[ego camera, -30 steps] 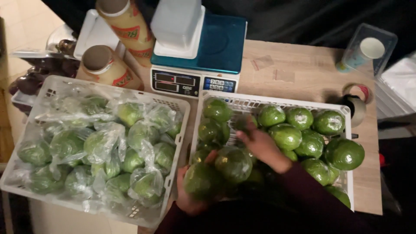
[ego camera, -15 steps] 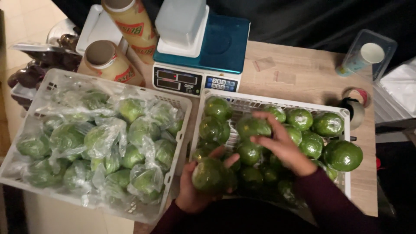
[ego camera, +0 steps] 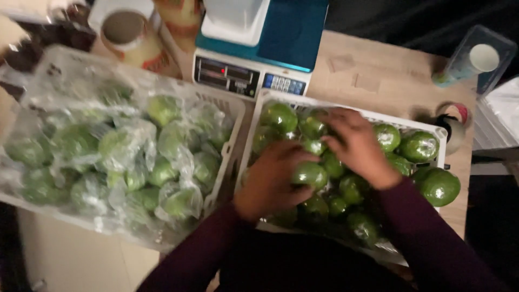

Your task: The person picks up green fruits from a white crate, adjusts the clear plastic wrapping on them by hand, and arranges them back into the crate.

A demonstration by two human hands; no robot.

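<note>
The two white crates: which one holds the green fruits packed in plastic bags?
The left crate, beside the left hand. Its fruits sit in clear bags; the right crate, where both hands reach, holds loose ones.

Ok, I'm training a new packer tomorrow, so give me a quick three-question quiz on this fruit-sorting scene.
1. True or false: both hands are in the crate of loose fruit.
2. Which crate holds fruit packed in clear plastic bags? A) the left crate B) the right one C) neither
3. What device stands behind the two crates?

Key:
1. True. The left hand rests on a green fruit, and the right hand lies on the fruit further back.
2. A. The bagged fruit fills it.
3. A weighing scale with a blue top and a front display.
</note>
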